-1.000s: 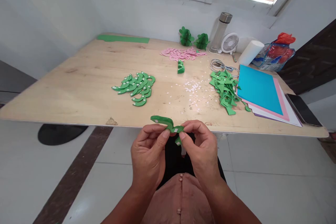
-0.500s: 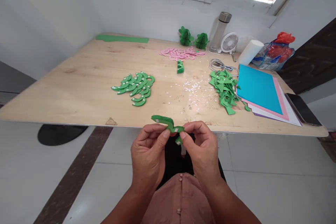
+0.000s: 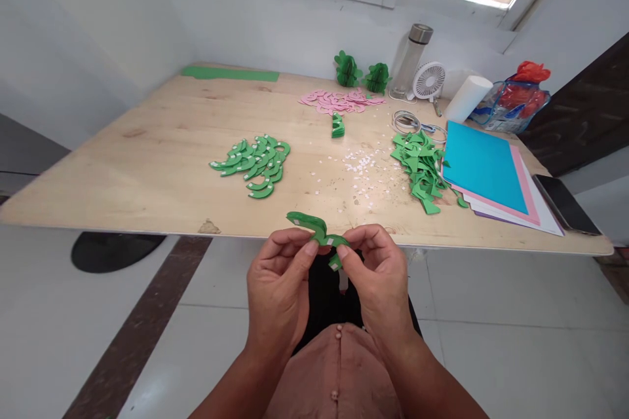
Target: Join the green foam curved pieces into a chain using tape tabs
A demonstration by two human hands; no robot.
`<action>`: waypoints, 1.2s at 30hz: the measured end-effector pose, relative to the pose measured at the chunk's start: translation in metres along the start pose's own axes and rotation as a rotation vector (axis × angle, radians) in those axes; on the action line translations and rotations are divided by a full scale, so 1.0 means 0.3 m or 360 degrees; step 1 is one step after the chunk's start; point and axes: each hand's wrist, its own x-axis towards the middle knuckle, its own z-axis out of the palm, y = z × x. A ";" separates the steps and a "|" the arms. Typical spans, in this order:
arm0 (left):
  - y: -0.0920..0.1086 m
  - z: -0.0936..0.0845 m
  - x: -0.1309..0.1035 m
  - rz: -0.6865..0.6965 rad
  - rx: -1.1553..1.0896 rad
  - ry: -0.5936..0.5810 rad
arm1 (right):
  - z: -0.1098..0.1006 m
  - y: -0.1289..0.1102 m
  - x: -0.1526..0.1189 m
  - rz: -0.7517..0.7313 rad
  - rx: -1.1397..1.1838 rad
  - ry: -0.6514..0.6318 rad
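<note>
Both hands pinch a stack of curved green paper cutouts (image 3: 319, 229) at the table's front edge. White squares of tape show on the cutouts. My left hand (image 3: 280, 275) is closed, thumb and fingers gripping the stack's left part. My right hand (image 3: 376, 275) is closed on its right end, with a lower piece hanging beside the thumb. On the table beyond my left hand lies a pile of curved green cutouts (image 3: 258, 162) with white squares on them. Farther back stands a small folded green paper stack (image 3: 337, 126).
Tiny white paper bits (image 3: 361, 162) and green scraps (image 3: 420, 167) lie to the right. Beside them are rolls of tape (image 3: 406, 122), coloured sheets (image 3: 484, 163) and a phone (image 3: 565, 204). Pink cutouts (image 3: 339, 101), green paper shapes (image 3: 347, 70), a bottle (image 3: 413, 59) and a fan (image 3: 429, 80) stand behind.
The green cutouts have tilted slightly and their left end has risen a little. Both hands keep their pinch in nearly the same place.
</note>
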 end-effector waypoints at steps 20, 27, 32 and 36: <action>-0.008 0.044 0.004 -0.0039 -0.0040 0.0119 | 0.005 0.013 -0.004 0.0059 0.0021 0.0027; -0.006 0.046 0.002 -0.0063 -0.0052 0.0114 | 0.008 0.018 -0.004 0.0089 0.0043 0.0036; -0.009 0.051 0.000 -0.0113 -0.0047 0.0078 | 0.007 0.025 -0.002 0.0075 0.0028 0.0026; -0.017 0.047 0.001 -0.0097 -0.0030 0.0111 | 0.007 0.029 -0.002 0.0075 0.0011 0.0035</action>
